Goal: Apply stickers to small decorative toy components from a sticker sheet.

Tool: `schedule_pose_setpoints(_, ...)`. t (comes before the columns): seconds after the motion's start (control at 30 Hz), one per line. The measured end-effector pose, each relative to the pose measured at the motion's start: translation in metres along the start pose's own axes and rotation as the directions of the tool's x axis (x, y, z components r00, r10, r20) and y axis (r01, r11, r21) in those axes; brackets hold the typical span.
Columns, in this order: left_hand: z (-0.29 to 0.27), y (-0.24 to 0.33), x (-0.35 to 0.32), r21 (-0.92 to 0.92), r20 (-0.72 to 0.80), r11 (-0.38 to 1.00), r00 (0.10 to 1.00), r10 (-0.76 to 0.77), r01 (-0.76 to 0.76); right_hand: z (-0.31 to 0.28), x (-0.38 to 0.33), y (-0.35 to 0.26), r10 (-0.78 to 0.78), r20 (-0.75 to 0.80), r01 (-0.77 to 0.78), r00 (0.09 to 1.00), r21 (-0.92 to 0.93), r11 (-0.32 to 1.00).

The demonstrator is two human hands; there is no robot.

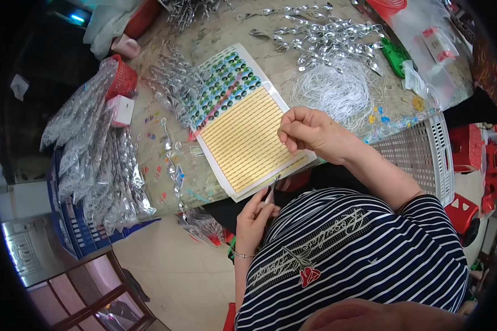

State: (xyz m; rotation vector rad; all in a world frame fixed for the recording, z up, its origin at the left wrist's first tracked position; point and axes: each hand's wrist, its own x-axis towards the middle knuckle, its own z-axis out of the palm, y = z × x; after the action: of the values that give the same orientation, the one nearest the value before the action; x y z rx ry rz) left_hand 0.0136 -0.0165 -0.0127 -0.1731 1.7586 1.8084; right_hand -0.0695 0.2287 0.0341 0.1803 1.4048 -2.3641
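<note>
A yellow sheet [243, 140] with rows of thin dark dashes lies at the table's near edge, over a sheet of round blue-green stickers [233, 74]. Above its right edge, my right hand [315, 132] is closed, thumb against curled fingers; anything pinched there is too small to see. My left hand [254, 218] is below the sheet's near edge, closed on a slim metal tool [271, 193] whose tip points up toward the sheet. The tool's exact kind cannot be made out. A tangle of white string [337, 88] lies beyond my right hand.
Silver twisted spirals [320, 36] lie at the back, with more [174, 80] left of the sheets. Plastic-wrapped silver spirals [94, 160] hang over the left edge beside a red basket [121, 77]. A white slatted basket [419, 154] stands at right, near a green object [395, 58].
</note>
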Motion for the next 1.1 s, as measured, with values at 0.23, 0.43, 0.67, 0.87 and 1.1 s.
schedule_pose_setpoints(0.23,-0.020,0.000,-0.014,0.077,-0.073,0.997,0.997,0.012,-0.007,-0.012,0.017,-0.004,-0.036,-0.055,0.034,0.998,-0.023,0.999)
schedule_pose_setpoints(0.43,-0.032,0.008,0.003,0.172,-0.333,0.971,0.918,0.214,-0.165,-0.015,0.036,0.015,-0.037,-0.002,0.031,0.999,-0.514,0.857)
schedule_pose_setpoints(0.67,-0.084,0.023,0.027,0.532,-0.486,0.820,0.717,0.501,-0.212,-0.066,0.053,-0.021,-0.684,0.047,0.278,0.728,-0.932,0.232)
schedule_pose_setpoints(0.87,-0.148,0.030,0.060,0.927,-0.305,0.374,0.537,0.787,-0.022,-0.137,0.040,-0.036,-0.776,0.088,-0.130,0.624,-0.968,-0.215)
schedule_pose_setpoints(1.1,-0.157,0.044,0.087,0.931,-0.365,0.262,0.611,0.703,0.255,-0.149,0.037,-0.027,-0.698,-0.162,0.080,0.697,-0.951,0.300)
